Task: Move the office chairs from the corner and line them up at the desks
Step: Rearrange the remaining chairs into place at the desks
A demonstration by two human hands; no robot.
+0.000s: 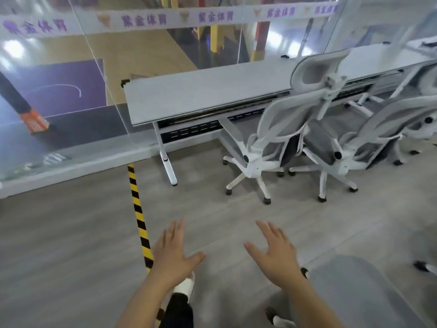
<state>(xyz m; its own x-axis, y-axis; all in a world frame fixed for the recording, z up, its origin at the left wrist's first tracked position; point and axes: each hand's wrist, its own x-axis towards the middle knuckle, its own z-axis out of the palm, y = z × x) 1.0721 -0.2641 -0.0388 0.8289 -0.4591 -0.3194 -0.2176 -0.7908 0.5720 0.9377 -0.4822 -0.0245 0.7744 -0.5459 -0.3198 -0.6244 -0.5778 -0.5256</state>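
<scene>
- left hand [173, 253] and right hand [275, 253] hover over the floor, fingers spread and released, grasping nothing.
- two office chairs [279, 133] stand at the far right, backs toward the camera, against the long surface [201, 95].
- a striped tape line [138, 209] crosses the floor on the left.

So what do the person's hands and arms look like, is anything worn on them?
The left hand and right hand are bare: no gloves, and no watch or band at the wrists. No sleeve shows on either forearm. Rings, if any, are too blurred to tell.
</scene>
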